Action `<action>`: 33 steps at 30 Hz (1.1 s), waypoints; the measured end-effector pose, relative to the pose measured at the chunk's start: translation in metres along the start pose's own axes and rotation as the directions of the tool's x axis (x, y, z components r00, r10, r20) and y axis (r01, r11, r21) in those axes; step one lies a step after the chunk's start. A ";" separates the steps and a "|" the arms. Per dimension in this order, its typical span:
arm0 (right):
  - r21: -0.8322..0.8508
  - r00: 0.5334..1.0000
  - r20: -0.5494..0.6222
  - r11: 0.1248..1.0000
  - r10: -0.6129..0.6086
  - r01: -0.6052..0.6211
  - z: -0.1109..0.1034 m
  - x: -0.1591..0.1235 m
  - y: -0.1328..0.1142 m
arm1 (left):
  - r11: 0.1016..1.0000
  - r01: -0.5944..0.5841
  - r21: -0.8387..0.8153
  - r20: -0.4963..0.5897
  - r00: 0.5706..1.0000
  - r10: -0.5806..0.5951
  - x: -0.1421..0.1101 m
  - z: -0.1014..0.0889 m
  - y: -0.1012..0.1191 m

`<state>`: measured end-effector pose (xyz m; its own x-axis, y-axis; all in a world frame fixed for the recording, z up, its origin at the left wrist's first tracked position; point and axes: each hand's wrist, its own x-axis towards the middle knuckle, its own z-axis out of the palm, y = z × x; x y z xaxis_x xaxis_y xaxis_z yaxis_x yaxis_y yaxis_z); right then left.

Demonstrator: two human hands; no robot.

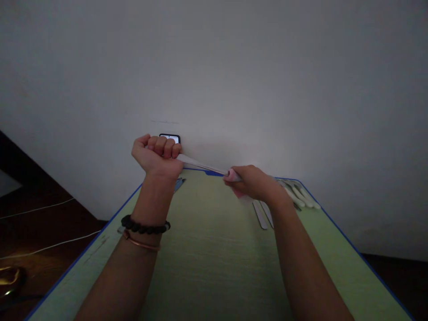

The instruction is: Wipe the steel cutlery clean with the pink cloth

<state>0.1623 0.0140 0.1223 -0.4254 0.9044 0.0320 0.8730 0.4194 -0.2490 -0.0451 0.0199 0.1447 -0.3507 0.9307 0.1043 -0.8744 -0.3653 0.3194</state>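
Note:
My left hand (157, 154) is closed in a fist around one end of a slim, flat piece of metal cutlery (202, 165). Its exact kind cannot be made out, since both ends are covered. My right hand (252, 180) pinches a pink and white cloth (231, 175) wrapped about the other end. A corner of the cloth hangs below the right fingers. The cutlery is raised above the far edge of the green table (207, 249), sloping slightly down to the right. Beside my right forearm lie two flat metal cutlery handles (260, 215), partly hidden.
Several white-handled pieces of cutlery (302, 196) lie at the table's far right. Small greyish-blue pieces (179, 183) sit at the far left, partly behind my left wrist. A phone (171, 137) stands against the wall (214, 80). White cables (50, 247) run along the floor at left.

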 end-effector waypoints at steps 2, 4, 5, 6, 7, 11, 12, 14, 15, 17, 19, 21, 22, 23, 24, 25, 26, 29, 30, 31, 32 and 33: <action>-0.031 0.999 -0.002 0.999 -0.039 0.039 -0.001 -0.001 -0.006 | 1.000 0.029 -0.011 0.024 0.999 -0.029 -0.002 0.001 -0.003; -0.040 0.996 -0.002 0.995 -0.086 0.086 -0.001 -0.001 -0.016 | 0.998 0.060 0.000 0.034 0.998 -0.060 -0.007 0.004 -0.012; -0.035 0.994 0.001 0.994 -0.106 0.106 0.000 0.000 -0.021 | 0.997 0.074 0.014 0.033 0.997 -0.075 -0.010 0.005 -0.017; -0.026 0.992 0.008 0.992 -0.123 0.123 0.001 0.001 -0.026 | 0.995 0.100 0.028 0.031 0.994 -0.101 -0.014 0.007 -0.023; -0.015 0.991 0.014 0.991 -0.135 0.135 0.002 0.002 -0.030 | 0.991 0.131 0.040 0.019 0.991 -0.132 -0.017 0.009 -0.029; 0.069 0.986 0.024 0.985 -0.162 0.160 0.009 0.007 -0.032 | 0.975 0.194 0.111 -0.009 0.981 -0.194 -0.023 0.015 -0.036; 0.092 0.986 0.028 0.982 -0.166 0.163 0.011 0.008 -0.029 | 0.978 0.175 0.118 -0.007 0.985 -0.175 -0.022 0.014 -0.032; 0.120 0.985 0.040 0.980 -0.166 0.160 0.014 0.010 -0.021 | 0.988 0.104 0.115 0.002 0.994 -0.105 -0.015 0.012 -0.019; 0.127 0.985 0.048 0.979 -0.166 0.159 0.015 0.010 -0.017 | 0.992 0.072 0.108 0.010 0.997 -0.074 -0.012 0.010 -0.012; 0.136 0.985 0.060 0.979 -0.159 0.150 0.017 0.011 -0.012 | 0.995 0.029 0.093 0.019 0.999 -0.031 -0.006 0.007 -0.003; 0.155 0.983 0.090 0.977 -0.161 0.146 0.018 0.011 -0.009 | 0.995 0.007 0.099 0.034 0.999 -0.010 -0.003 0.005 -0.002; 0.169 0.977 0.127 0.974 -0.170 0.148 0.019 0.011 -0.008 | 0.989 0.001 0.148 0.047 0.999 -0.008 -0.003 0.003 -0.013; 0.171 0.975 0.136 0.974 -0.173 0.149 0.019 0.011 -0.008 | 0.980 -0.007 0.197 0.048 0.999 -0.002 -0.004 0.001 -0.022; 0.170 0.975 0.138 0.974 -0.174 0.149 0.020 0.011 -0.008 | 0.963 -0.006 0.269 0.050 0.999 -0.008 -0.005 -0.001 -0.032; 0.167 0.976 0.130 0.974 -0.172 0.150 0.020 0.010 -0.008 | 0.930 -0.005 0.368 0.050 0.999 -0.015 -0.007 -0.003 -0.043; 0.168 0.978 0.116 0.974 -0.172 0.151 0.020 0.010 -0.007 | 0.868 -0.027 0.497 0.056 0.998 0.000 -0.009 -0.005 -0.053; 0.175 0.979 0.105 0.972 -0.174 0.154 0.020 0.010 -0.006 | 0.758 -0.091 0.646 0.089 0.995 0.044 -0.010 -0.008 -0.063; 0.230 0.980 0.086 0.960 -0.182 0.159 0.019 0.010 -0.001 | 0.465 -0.245 0.851 0.222 0.970 0.104 -0.014 -0.016 -0.080; 0.249 0.982 0.071 0.956 -0.177 0.154 0.018 0.010 0.002 | 0.346 -0.302 0.888 0.285 0.953 0.100 -0.015 -0.018 -0.081; 0.263 0.984 0.048 0.953 -0.169 0.151 0.017 0.011 0.005 | 0.276 -0.337 0.900 0.326 0.941 0.086 -0.014 -0.019 -0.081; 0.270 0.987 0.018 0.951 -0.161 0.150 0.017 0.011 0.008 | 0.211 -0.368 0.906 0.362 0.930 0.066 -0.013 -0.020 -0.079; 0.273 0.988 -0.014 0.950 -0.154 0.152 0.016 0.011 0.011 | 0.171 -0.385 0.907 0.384 0.922 0.039 -0.012 -0.020 -0.076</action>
<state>0.1631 0.0273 0.1047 -0.5514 0.8301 0.0831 0.6997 0.5144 -0.4957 0.0192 0.0362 0.1000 -0.2290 0.8521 0.4707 0.2894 -0.4021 0.8687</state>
